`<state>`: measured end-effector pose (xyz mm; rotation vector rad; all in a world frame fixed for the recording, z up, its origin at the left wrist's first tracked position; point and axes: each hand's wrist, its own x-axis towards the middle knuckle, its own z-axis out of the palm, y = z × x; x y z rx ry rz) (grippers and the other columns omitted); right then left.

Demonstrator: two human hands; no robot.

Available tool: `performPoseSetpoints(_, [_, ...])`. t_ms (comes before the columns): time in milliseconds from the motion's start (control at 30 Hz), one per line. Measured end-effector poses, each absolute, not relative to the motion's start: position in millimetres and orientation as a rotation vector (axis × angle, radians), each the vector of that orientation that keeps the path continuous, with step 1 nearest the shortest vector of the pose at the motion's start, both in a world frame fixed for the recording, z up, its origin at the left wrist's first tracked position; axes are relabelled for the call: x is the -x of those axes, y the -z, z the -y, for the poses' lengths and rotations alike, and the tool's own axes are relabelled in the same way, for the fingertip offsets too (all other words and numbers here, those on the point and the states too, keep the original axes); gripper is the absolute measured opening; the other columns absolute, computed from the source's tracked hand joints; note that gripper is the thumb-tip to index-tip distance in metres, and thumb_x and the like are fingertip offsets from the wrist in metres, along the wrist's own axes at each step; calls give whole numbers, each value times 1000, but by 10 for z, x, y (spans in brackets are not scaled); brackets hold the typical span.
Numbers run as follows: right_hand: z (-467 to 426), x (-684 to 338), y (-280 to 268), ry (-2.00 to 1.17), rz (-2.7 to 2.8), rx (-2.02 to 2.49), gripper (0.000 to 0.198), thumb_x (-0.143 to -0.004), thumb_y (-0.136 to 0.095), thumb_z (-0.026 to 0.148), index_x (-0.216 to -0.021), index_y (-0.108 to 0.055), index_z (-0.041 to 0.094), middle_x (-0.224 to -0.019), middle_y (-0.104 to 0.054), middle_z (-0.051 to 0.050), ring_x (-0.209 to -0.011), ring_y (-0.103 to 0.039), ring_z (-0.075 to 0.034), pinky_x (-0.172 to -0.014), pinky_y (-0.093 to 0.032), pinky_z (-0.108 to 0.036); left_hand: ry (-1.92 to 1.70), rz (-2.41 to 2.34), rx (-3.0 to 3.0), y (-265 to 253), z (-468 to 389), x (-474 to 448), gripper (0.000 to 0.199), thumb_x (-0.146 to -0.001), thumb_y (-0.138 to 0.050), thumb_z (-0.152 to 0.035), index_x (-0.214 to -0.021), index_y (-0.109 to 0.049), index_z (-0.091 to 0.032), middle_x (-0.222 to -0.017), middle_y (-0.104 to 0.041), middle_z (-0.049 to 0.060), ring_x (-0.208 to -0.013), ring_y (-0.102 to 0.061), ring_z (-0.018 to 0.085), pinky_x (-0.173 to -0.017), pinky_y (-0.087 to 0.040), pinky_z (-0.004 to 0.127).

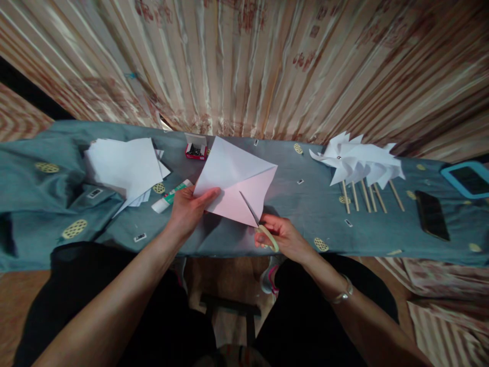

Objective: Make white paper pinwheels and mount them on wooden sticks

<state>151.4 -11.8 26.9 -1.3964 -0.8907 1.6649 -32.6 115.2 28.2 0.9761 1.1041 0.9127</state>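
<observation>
My left hand [193, 206] grips the left edge of a square sheet of paper [233, 173], its thumb on top. Crease lines cross the sheet, and its lower right part looks pinkish. In my right hand [280, 234] is a pair of scissors [270, 238] with pale yellow handles, fingers wrapped round them. The dark blade lies along the paper, running from the near edge up toward the middle. Just left of the sheet, a green and white glue stick [171, 196] lies beside my left hand.
White paper sheets [124, 163] lie at the left. A small red box [196, 148] with dark bits inside stands behind the glue stick. To the right are several white paper pinwheels [362, 158] on sticks, a dark phone [431, 215] and a blue-framed object [468, 179]. A curtain [244, 66] hangs behind the cloth-covered table [290, 204].
</observation>
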Motion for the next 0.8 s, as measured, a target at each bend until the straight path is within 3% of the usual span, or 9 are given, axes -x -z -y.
performPoseSetpoints(300, [113, -1493, -255, -1678, 809, 1407, 55, -58, -84, 46, -100, -61, 19, -65, -59, 6, -57, -56, -7, -58, -50, -23, -898, -1125, -998, -278, -1153, 333, 28, -56, -82, -30, -74, -71, -11, -70, -71, 4, -57, -59, 12, -51, -47, 23])
performPoseSetpoints(600, [108, -1492, -277, -1648, 888, 1428, 50, -63, -81, 44, -101, -63, 18, -67, -61, 3, -58, -55, -9, -60, -50, -25, -896, -1138, -996, -290, -1144, 318, 31, -55, -82, -31, -75, -70, -11, -71, -71, 4, -57, -59, 12, -52, -48, 23])
performPoseSetpoints(800, [87, -1460, -277, -1652, 831, 1406, 47, -60, -82, 48, -89, -62, 17, -64, -58, 5, -56, -53, -7, -57, -48, -22, -900, -1125, -990, -302, -1151, 323, 33, -55, -83, -32, -77, -70, -10, -71, -71, 4, -57, -60, 12, -53, -48, 22])
